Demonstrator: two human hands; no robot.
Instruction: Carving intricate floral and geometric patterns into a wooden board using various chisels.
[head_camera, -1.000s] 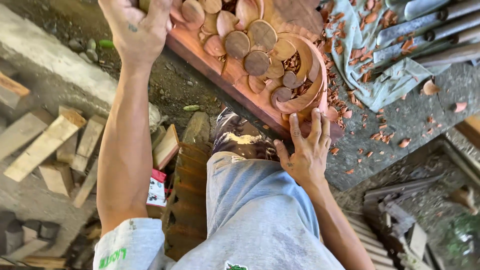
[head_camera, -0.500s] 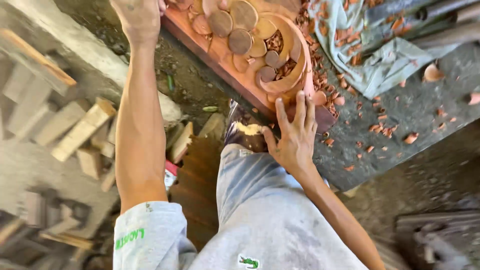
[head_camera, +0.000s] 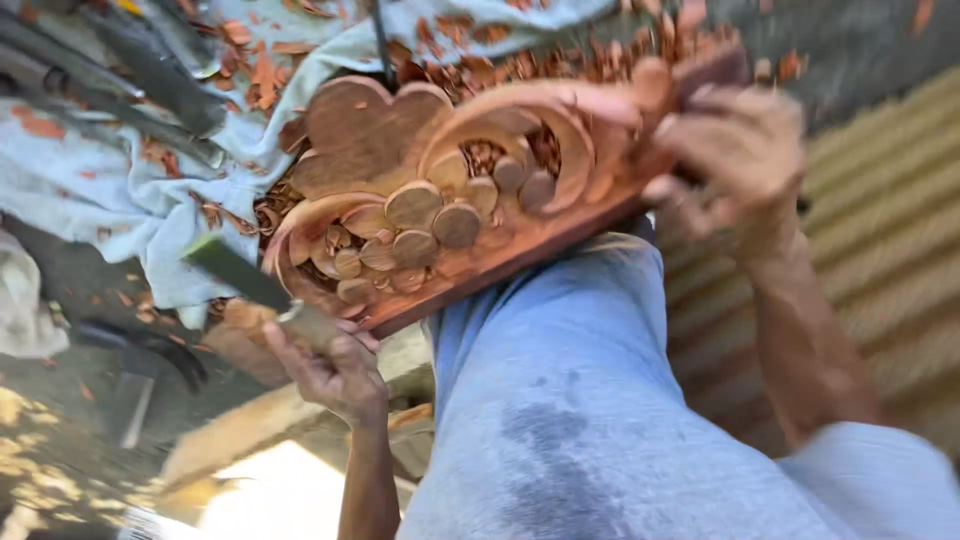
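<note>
A reddish carved wooden panel (head_camera: 450, 190), with scrolls and round discs, lies tilted across my knee in blue jeans (head_camera: 560, 400). My right hand (head_camera: 735, 160), blurred, grips the panel's upper right end. My left hand (head_camera: 335, 365) is at the panel's lower left edge, closed around a long chisel-like tool (head_camera: 235, 272) whose dark greenish shaft points up and left. Wood chips lie in the panel's hollows.
A light blue cloth (head_camera: 120, 190) strewn with reddish wood chips lies behind the panel, with dark metal tools (head_camera: 150, 70) on it. A corrugated sheet (head_camera: 890, 230) is on the right. A wooden plank (head_camera: 250, 430) and sunlit ground are at the lower left.
The view has swung sharply and the panel now lies tilted across my knee. One hand now grips a chisel-like tool; before, both hands rested on the panel with none visible.
</note>
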